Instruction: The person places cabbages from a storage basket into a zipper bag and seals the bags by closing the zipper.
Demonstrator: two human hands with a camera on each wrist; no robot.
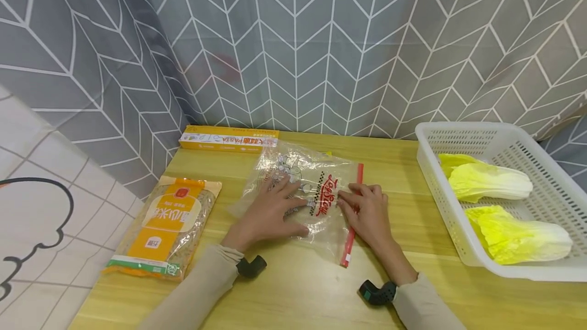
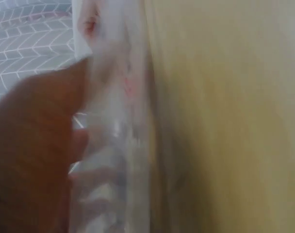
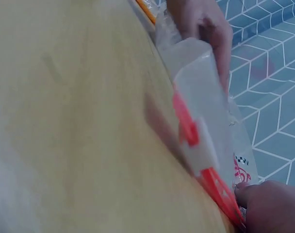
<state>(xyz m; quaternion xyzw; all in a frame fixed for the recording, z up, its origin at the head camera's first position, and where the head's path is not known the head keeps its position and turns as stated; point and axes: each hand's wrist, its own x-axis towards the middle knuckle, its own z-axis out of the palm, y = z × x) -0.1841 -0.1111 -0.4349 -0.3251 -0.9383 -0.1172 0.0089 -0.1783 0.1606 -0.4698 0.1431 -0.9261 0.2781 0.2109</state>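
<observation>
A clear zip bag (image 1: 316, 238) with red lettering and a red zip strip (image 1: 360, 172) lies at the middle of the table. My left hand (image 1: 270, 213) rests on its left part, fingers spread over the printed side. At the zip end, my right hand (image 1: 369, 213) pinches the bag's film between thumb and fingers. The left wrist view is blurred, with the left hand (image 2: 36, 141) against the clear film (image 2: 108, 194). The right wrist view has the bag's end (image 3: 201, 92) lifted off the tabletop, beside the right hand (image 3: 273, 206).
To the left lies a packed bag of grain (image 1: 160, 223) with an orange label. A yellow pasta box (image 1: 229, 139) stands along the curtain (image 1: 321, 55). On the right, a white plastic basket (image 1: 440, 187) holds two pieces of Chinese cabbage (image 1: 495, 182).
</observation>
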